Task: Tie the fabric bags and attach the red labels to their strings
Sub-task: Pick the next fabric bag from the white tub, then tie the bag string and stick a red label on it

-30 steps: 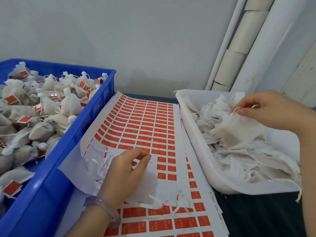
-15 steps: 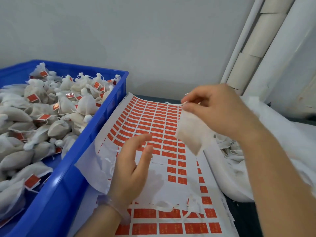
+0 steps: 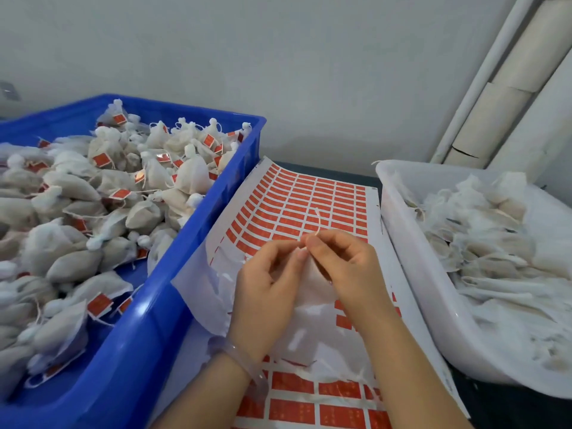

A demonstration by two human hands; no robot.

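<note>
No text can be read. The sheet (image 3: 309, 196) on the worktop (image 3: 495, 410) carries rows of red labels (image 3: 342, 414). Each label bears faint pale marks that look like printing, but they are too blurred to make out. A tiny dark line of print (image 3: 373, 188) sits at the sheet's far right corner and is also illegible. The red tags (image 3: 100, 159) on the bags (image 3: 192, 174) in the blue crate (image 3: 148, 320) show similar faint marks, none readable.
</note>
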